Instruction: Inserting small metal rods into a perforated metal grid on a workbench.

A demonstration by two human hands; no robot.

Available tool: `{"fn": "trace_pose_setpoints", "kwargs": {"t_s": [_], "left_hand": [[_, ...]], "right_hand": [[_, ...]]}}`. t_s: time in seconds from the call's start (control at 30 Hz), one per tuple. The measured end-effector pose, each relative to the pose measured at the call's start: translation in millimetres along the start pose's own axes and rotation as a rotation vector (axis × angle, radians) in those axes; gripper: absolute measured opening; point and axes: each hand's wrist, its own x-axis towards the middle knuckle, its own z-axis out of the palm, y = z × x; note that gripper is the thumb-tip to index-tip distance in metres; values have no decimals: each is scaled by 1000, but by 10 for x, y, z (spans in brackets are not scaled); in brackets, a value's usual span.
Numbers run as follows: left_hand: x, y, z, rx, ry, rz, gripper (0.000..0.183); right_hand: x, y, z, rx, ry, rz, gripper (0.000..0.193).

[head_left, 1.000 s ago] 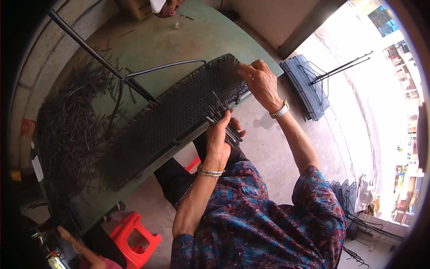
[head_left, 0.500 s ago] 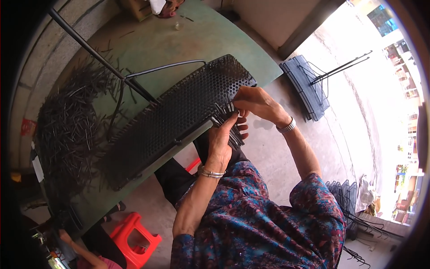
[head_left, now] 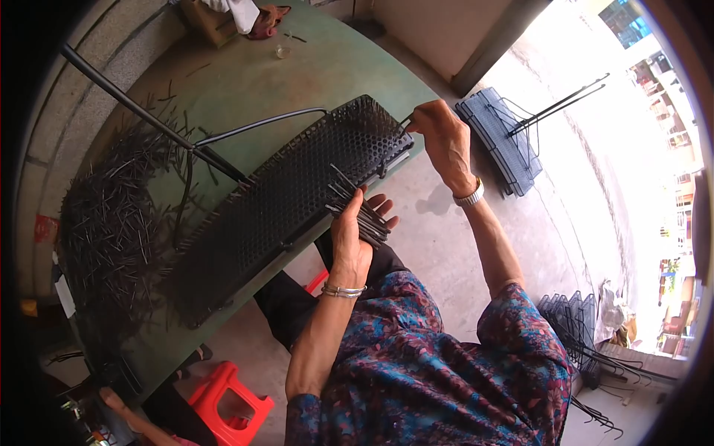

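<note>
Table (head_left: 372,63): green top. Near its far edge: brown box (head_left: 207,28), one; white cloth (head_left: 244,15), one, beside a reddish-brown cloth (head_left: 268,22); small clear glass (head_left: 282,53), one.

Floor (head_left: 439,256), pale. Off the table's right corner: dark mesh panels (head_left: 506,141) with long rods. Below the near edge: red plastic stool (head_left: 208,404), one.

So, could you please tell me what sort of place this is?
Probably a small workshop: a heap of short dark strips covers part of the green table, a perforated black panel rests there too, and what look like similar panels with rods stand on the floor nearby.
</note>
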Motion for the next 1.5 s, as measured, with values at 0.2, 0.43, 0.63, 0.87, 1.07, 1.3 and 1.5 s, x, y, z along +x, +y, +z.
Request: {"fn": "trace_pose_setpoints", "kwargs": {"t_s": [0.2, 0.43, 0.63, 0.87, 1.07, 1.3, 1.5], "left_hand": [[-48, -8, 54, -18, 79, 17, 21], [-59, -1, -27, 24, 73, 26, 21], [-130, 23, 10, 55, 38, 17, 22], [-212, 29, 144, 167, 16, 58, 25], [-300, -16, 221, 229, -16, 85, 26], [-340, -27, 208, 273, -29, 113, 25], [-354, 28, 168, 364, 6, 121, 28]], "right_hand": [[4, 76, 22, -28, 19, -43, 8], [-26, 163, 89, -15, -62, -12, 5], [-179, 269, 204, -123, -32, -130, 9], [-242, 279, 177, -459, 60, -257, 20], [-242, -193, 74, -13, -249, 66, 33], [-244, -187, 138, 400, -759, 265, 23], [-139, -298, 112, 348, -818, 302, 21]]}}
